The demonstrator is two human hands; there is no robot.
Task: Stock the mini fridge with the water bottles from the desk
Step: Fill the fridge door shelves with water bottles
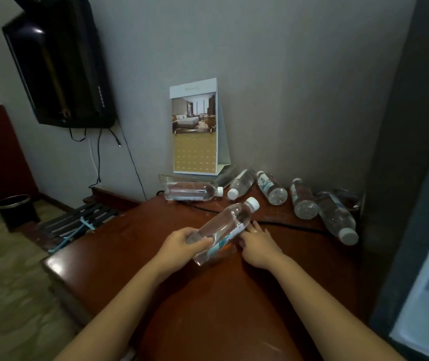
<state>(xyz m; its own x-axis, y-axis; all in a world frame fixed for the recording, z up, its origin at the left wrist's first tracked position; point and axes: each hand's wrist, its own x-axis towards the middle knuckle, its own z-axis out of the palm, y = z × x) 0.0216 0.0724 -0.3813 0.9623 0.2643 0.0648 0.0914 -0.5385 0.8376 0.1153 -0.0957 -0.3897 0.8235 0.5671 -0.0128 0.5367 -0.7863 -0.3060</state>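
My left hand grips a clear water bottle with a white cap, tilted above the reddish-brown desk. My right hand is beside the bottle's lower half, fingers extended and touching its label side. Several more bottles lie on their sides along the desk's far edge: one at the left, two in the middle, and two at the right. No fridge interior is visible.
A standing calendar card leans at the wall behind the bottles. A black cable crosses the desk. A wall-mounted TV hangs at left, a bin stands on the floor, and a dark panel borders the right.
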